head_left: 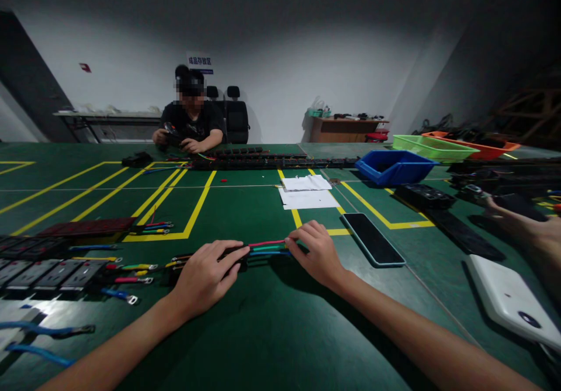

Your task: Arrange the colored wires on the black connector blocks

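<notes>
A bundle of red, green and blue wires (pixel 267 247) runs from a black strip part (pixel 234 256) lying on the green table (pixel 272 332). My left hand (pixel 205 277) rests over the black part, fingers closed on its right end. My right hand (pixel 318 253) pinches the right end of the wires. Both hands lie low on the table top.
A dark phone (pixel 372 239) lies right of my right hand, a white device (pixel 511 303) farther right. Black socket strips (pixel 48 274) and loose coloured leads (pixel 131 266) lie at left. White papers (pixel 307 192) and a blue bin (pixel 394 166) sit beyond. Across the table a seated person (pixel 190 122) works; another person's hand (pixel 530 227) shows at right.
</notes>
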A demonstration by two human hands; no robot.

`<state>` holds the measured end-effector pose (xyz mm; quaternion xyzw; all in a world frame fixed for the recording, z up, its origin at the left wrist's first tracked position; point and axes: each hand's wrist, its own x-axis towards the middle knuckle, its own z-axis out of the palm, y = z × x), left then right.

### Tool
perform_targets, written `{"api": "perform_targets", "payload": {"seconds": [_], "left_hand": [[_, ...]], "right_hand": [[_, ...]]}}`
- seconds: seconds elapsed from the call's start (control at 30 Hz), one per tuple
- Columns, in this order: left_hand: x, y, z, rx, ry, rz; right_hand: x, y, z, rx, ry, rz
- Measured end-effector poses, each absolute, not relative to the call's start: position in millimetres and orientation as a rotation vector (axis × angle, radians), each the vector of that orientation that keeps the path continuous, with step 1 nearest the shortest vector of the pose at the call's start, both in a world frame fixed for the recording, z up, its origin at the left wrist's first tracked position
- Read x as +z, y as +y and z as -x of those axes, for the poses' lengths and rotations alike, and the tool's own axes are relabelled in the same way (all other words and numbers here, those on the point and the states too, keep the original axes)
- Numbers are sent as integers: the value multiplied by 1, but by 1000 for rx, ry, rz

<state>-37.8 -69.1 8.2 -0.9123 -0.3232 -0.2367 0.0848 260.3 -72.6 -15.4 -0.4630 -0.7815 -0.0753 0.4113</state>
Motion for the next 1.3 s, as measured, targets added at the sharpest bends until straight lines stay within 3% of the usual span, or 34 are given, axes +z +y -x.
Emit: {"api": "perform_targets", "payload": {"seconds": [0.3, 0.5, 0.77, 1.3], "left_hand": [[7, -67, 39, -706, -935, 2715], [8, -68, 38, -713, -948, 2716], [10, -69, 37, -713, -952, 2719], [7, -67, 39, -692, -950, 2724]], "right_hand": [[-13, -70, -260, -63, -1958, 1404], [-17, -64, -264, 218, -1930, 1349], [-15, -63, -262, 132, -2017, 1488], [-17, -62, -260, 330, -1888, 1221]]}}
